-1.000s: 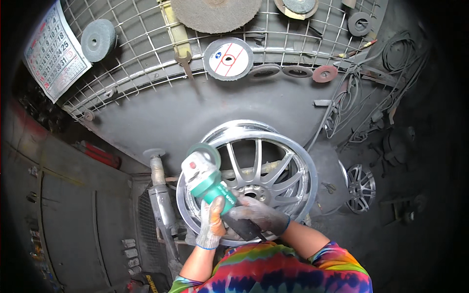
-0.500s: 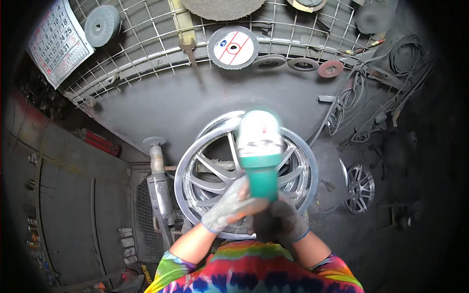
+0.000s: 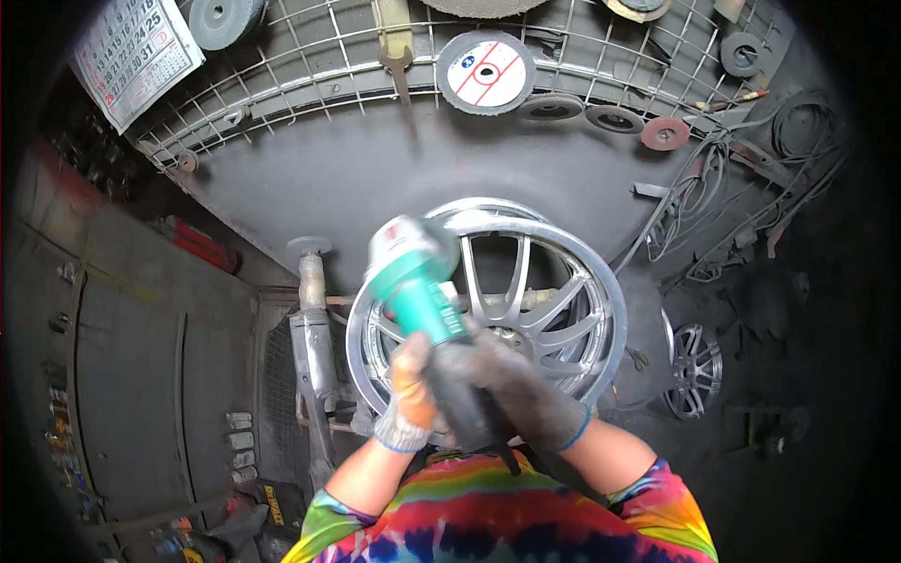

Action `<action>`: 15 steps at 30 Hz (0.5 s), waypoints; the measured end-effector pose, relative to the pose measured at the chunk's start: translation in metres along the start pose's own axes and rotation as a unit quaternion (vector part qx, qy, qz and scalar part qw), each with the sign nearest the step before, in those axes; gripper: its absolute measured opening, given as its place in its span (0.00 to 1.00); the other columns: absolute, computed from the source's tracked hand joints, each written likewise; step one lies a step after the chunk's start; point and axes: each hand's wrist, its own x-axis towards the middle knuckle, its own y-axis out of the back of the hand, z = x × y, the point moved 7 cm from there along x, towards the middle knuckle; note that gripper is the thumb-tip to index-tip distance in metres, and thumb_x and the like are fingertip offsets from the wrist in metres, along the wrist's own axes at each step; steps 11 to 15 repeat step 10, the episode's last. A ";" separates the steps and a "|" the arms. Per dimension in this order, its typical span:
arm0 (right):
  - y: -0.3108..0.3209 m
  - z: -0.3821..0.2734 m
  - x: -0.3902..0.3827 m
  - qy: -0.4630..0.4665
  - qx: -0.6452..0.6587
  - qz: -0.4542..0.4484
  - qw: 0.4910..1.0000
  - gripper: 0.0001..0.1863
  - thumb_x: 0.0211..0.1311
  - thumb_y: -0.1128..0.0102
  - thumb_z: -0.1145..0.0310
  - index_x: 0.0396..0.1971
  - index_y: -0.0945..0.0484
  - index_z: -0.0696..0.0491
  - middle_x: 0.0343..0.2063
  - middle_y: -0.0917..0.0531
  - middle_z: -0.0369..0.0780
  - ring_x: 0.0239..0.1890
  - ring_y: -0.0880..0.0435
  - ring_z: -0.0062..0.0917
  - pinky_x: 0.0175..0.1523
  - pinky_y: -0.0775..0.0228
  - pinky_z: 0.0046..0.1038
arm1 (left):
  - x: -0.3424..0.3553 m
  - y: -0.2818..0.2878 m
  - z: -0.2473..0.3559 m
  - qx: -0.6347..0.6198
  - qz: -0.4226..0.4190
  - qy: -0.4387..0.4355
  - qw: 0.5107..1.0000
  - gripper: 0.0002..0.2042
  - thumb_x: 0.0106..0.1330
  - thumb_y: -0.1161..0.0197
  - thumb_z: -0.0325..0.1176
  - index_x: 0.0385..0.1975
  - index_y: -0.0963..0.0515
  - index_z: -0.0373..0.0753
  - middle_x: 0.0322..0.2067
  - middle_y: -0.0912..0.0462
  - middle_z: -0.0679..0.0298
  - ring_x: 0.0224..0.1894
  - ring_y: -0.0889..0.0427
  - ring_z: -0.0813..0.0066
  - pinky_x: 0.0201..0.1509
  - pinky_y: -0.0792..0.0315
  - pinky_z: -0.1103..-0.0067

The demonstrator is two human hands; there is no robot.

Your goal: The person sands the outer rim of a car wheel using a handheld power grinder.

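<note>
A green angle grinder (image 3: 422, 308) with a silver head and a black rear end is held over the left part of a silver alloy wheel (image 3: 615, 324). My left hand (image 3: 411, 394), in a whitish glove with orange on it, grips the grinder's body from the left. Wrapped round the dark rear part is my right hand (image 3: 530, 389), in a grimy grey glove. The grinder is tilted, its head pointing up and to the left, and motion blurs it slightly. A disc shows faintly beside the head. Beneath the wheel, part of a second rim (image 3: 488, 205) sticks out at the back.
A wire grid (image 3: 310, 56) at the back carries abrasive discs (image 3: 488, 73), a wrench (image 3: 398, 70) and a calendar (image 3: 141, 66). Loose cables (image 3: 713, 178) hang at the right. Another wheel (image 3: 693, 371) lies lower right. A metal cylinder on a post (image 3: 314, 352) stands left.
The grinder has swung from upright to leaning left, and its head has moved left. My right hand has come forward along it. The view has shifted slightly.
</note>
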 end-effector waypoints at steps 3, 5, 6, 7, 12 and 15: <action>0.031 0.012 -0.020 0.071 0.103 0.093 0.988 0.29 0.65 0.44 0.48 0.55 0.30 0.56 0.34 0.18 0.40 0.29 0.15 0.29 0.32 0.18 0.29 | 0.030 -0.024 -0.025 0.176 -0.077 0.135 0.972 0.23 0.66 0.37 0.48 0.51 0.27 0.35 0.42 0.20 0.63 0.42 0.19 0.76 0.48 0.24 0.78; 0.041 0.008 -0.039 0.148 0.272 0.080 0.947 0.32 0.63 0.43 0.43 0.54 0.31 0.55 0.37 0.19 0.42 0.39 0.15 0.31 0.46 0.17 0.31 | 0.044 -0.069 -0.034 0.278 -0.151 0.212 0.925 0.20 0.68 0.38 0.48 0.46 0.24 0.36 0.39 0.20 0.67 0.39 0.22 0.82 0.45 0.25 0.81; 0.038 0.010 -0.038 0.147 0.274 0.082 0.947 0.32 0.63 0.43 0.43 0.54 0.31 0.55 0.37 0.19 0.42 0.39 0.15 0.31 0.46 0.17 0.31 | 0.043 -0.082 -0.042 0.300 -0.183 0.274 0.895 0.18 0.69 0.39 0.47 0.44 0.23 0.36 0.39 0.20 0.68 0.38 0.23 0.85 0.45 0.26 0.82; 0.034 0.004 -0.039 0.183 0.322 0.079 0.926 0.33 0.63 0.44 0.42 0.54 0.31 0.56 0.39 0.19 0.43 0.40 0.15 0.32 0.46 0.18 0.33 | 0.044 -0.090 -0.047 0.282 -0.179 0.270 0.903 0.17 0.69 0.39 0.47 0.42 0.22 0.37 0.34 0.21 0.72 0.35 0.25 0.87 0.41 0.29 0.84; 0.024 0.004 -0.038 0.184 0.414 0.039 0.891 0.36 0.62 0.44 0.40 0.57 0.32 0.56 0.45 0.19 0.45 0.43 0.15 0.34 0.49 0.19 0.37 | 0.039 -0.084 -0.031 0.276 -0.177 0.232 0.916 0.21 0.65 0.36 0.52 0.43 0.22 0.38 0.35 0.20 0.68 0.35 0.22 0.83 0.40 0.26 0.82; 0.024 0.004 -0.038 0.184 0.414 0.039 0.891 0.36 0.62 0.44 0.40 0.57 0.32 0.56 0.45 0.19 0.45 0.43 0.15 0.34 0.49 0.19 0.37 | 0.039 -0.084 -0.031 0.276 -0.177 0.232 0.916 0.21 0.65 0.36 0.52 0.43 0.22 0.38 0.35 0.20 0.68 0.35 0.22 0.83 0.40 0.26 0.82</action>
